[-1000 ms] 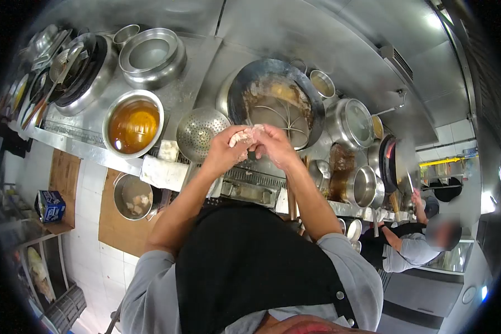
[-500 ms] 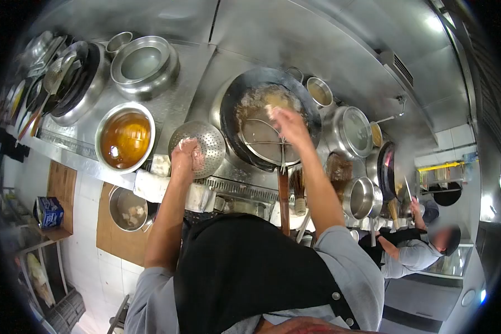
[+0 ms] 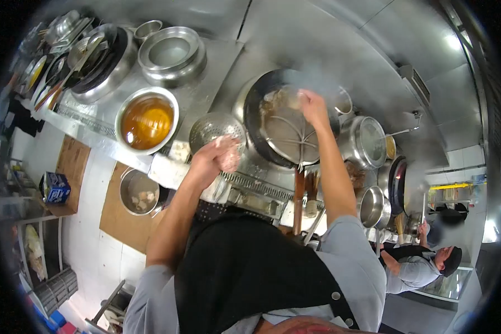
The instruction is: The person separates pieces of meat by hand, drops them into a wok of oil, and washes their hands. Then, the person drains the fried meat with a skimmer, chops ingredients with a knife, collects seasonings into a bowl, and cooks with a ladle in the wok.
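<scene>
My left hand [image 3: 206, 162] is closed around a clump of pale pink raw meat [image 3: 228, 155]. It is just in front of a perforated metal strainer [image 3: 210, 125], over the stove edge. My right hand [image 3: 315, 108] is above the far right part of a black wok [image 3: 256, 106], fingers pinched together; I cannot make out what they hold. Steam blurs the space around it. Inside the wok is bubbling cloudy liquid with pale pieces. A metal-ribbed tool [image 3: 301, 140] lies across the wok's near side, and a wooden handle [image 3: 299, 200] extends toward me.
Left of the strainer sits a metal bowl of amber liquid [image 3: 127, 147]. A pot with pale chunks [image 3: 129, 181] stands lower down on cardboard. Lidded pots [image 3: 353, 136] and an uncovered pot [image 3: 373, 206] line the right side. A co-worker [image 3: 417, 271] stands farther right.
My left hand has lifted the meat off the strainer and moved toward me. My right hand has moved up across the wok; the pale piece at its fingertips no longer shows. The view has shifted.
</scene>
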The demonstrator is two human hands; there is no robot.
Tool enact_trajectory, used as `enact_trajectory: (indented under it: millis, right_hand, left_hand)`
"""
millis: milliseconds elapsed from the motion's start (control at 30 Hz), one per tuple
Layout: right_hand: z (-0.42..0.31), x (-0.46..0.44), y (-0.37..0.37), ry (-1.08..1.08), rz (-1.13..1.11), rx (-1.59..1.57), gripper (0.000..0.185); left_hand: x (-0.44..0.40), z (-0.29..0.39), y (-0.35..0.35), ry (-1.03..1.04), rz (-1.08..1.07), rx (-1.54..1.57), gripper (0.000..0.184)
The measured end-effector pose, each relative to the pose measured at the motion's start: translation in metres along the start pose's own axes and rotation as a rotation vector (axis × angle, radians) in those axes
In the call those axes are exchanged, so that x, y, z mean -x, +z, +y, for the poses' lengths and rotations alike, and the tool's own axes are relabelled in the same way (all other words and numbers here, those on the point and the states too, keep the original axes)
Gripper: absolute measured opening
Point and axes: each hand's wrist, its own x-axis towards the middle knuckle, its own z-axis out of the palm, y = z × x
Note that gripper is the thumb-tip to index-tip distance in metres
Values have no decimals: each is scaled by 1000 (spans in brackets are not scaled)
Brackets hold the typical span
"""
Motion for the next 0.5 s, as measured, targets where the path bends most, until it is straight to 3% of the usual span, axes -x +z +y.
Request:
enact_trajectory:
  millis: [33,67,133,167,233,267,333,367,433,467,500]
  right_hand:
    - [-43,34,2,-79,-147,-106,31]
    - [-86,67,2,-160,-285,-209,33]
    - [-142,113,7,-462,-490,-224,34]
    - [-165,135,9,-441,-486,-264,34]
    - [-182,160,16,-527,-394,-171,33]
    - [-181,169,21,-518,-380,-165,33]
    - [-175,184,30,-218,-343,-216,35]
    - [-173,189,29,-215,-328,-209,35]
    - [-166,201,25,-8,-300,-359,27]
    - [-161,208,25,-3,-287,-355,27]
    - [-156,213,24,85,-276,-568,24]
  left_hand:
    - [6,4,25,6,276,-141,34]
    - [10,9,28,3,284,-144,34]
    - [11,18,32,-137,167,-655,27]
    - [10,18,35,-144,152,-659,27]
    - [11,15,39,104,117,-1240,24]
    - [11,14,40,101,99,-1242,24]
    - [12,13,42,180,129,-1466,25]
    - [16,14,48,187,112,-1467,25]
    - [26,15,60,93,90,-1419,27]
    - [30,11,59,93,74,-1420,27]
    - [32,6,57,52,89,-1151,26]
